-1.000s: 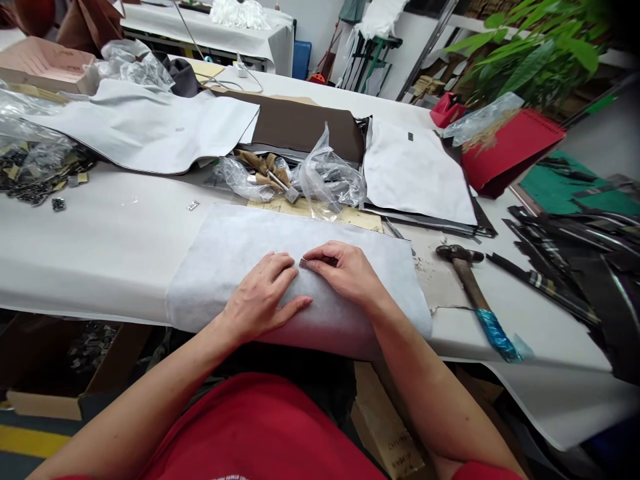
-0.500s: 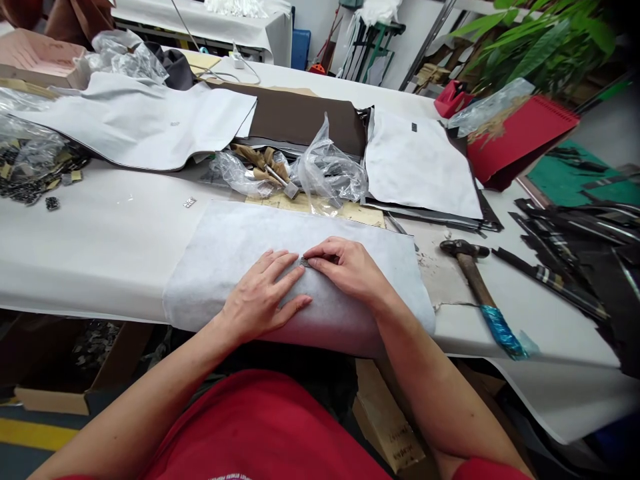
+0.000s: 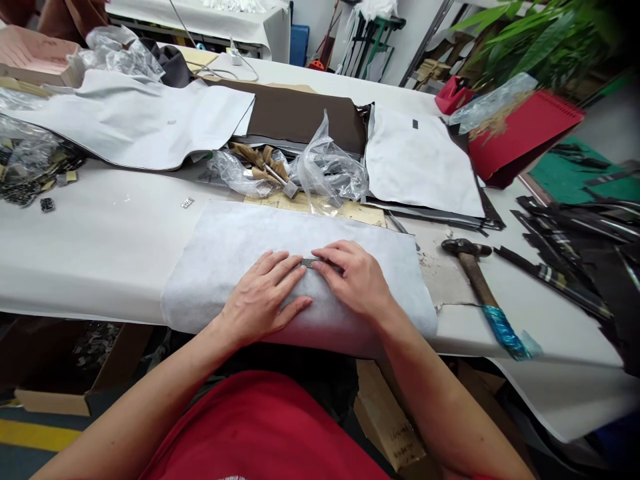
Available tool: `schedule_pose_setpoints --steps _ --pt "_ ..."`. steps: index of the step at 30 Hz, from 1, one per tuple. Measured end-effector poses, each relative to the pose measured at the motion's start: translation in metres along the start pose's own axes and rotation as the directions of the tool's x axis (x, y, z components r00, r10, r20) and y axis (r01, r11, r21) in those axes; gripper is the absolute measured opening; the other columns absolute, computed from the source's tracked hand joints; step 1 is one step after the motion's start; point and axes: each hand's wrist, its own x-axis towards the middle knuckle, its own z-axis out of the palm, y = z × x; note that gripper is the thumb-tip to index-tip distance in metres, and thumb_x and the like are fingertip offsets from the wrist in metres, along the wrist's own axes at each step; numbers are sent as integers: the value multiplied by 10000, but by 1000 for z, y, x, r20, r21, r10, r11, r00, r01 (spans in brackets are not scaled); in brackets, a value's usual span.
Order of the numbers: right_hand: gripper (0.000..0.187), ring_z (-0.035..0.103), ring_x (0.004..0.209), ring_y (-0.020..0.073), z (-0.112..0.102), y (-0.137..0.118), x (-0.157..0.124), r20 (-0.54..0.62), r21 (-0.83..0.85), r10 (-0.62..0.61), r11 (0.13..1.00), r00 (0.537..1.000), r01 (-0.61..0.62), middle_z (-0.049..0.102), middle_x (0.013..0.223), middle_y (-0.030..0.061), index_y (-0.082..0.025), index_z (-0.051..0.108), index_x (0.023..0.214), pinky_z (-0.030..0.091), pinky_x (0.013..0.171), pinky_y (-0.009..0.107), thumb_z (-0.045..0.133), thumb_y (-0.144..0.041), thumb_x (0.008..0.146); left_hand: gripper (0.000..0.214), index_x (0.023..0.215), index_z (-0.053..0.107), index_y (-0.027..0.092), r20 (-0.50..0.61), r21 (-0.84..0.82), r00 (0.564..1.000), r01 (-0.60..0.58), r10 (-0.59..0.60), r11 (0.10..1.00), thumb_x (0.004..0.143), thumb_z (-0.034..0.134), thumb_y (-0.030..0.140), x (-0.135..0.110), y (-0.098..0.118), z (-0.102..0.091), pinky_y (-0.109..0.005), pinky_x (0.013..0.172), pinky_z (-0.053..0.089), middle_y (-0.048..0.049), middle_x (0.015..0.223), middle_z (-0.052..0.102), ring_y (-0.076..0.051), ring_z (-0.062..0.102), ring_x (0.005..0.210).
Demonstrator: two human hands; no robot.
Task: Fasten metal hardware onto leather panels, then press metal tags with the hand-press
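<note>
A pale grey sheet of fabric [image 3: 235, 247] lies over the table's front edge. My left hand [image 3: 260, 293] rests flat on it with fingers stretched out. My right hand [image 3: 355, 277] lies beside it, fingertips pressed on a small dark metal piece [image 3: 307, 263] that sits on the sheet between the two hands. Both forearms reach in from the bottom of the view, above my red shirt.
A hammer [image 3: 480, 287] with a blue-taped handle lies right of the sheet. Crumpled plastic bags [image 3: 325, 170] and a brown sheet [image 3: 300, 117] lie behind. Dark strips [image 3: 565, 267] fill the right side, small metal pieces [image 3: 30, 180] the far left. A red folder [image 3: 525, 133] stands back right.
The metal piece, held up on edge by my right fingertips a second ago, now lies flatter on the sheet under them. My left hand has barely moved.
</note>
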Motion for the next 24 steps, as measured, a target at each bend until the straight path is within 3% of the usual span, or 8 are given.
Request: schedule_pose_setpoints --steps 3,7,13,20,24 --pt "293 608 1114 272 3 0 -19 -86 -93 -38 995 996 30 701 1203 96 -200 746 1229 506 994 436 626 -327 994 491 1368 605 134 46 21 999 0 -1 1000 1003 553 458 1 2 -2 -556 1209 385 -145 1511 544 -340 488 1393" --pt "333 578 1195 274 7 0 -30 -61 -93 -86 993 994 80 660 1328 96 -199 718 1280 489 1048 447 613 -353 1004 498 1367 599 116 83 48 996 5 -9 999 1016 523 461 3 3 -3 -557 1215 367 -150 1529 524 -346 471 1403" --pt "430 554 1241 297 11 -5 -34 -31 -304 -85 950 996 71 613 1436 101 -171 645 1383 471 987 470 499 -413 1059 495 1363 598 124 119 56 993 4 -11 998 1021 512 472 5 4 -4 -557 1216 355 -137 1525 529 -346 463 1402" --pt "461 535 1290 302 16 -13 -40 -1 -352 -68 934 998 64 564 1506 77 -196 608 1430 429 1004 493 479 -445 1063 499 1397 572 139 147 58 989 18 -26 998 1042 462 471 5 4 -5 -550 1231 318 -129 1573 476 -334 427 1443" --pt "434 558 1272 302 6 -9 -35 4 -263 -68 962 998 67 605 1462 76 -196 636 1403 462 1013 491 534 -414 1042 498 1402 570 155 130 37 991 14 -19 999 1033 482 478 5 4 -5 -549 1224 326 -115 1534 526 -323 450 1428"
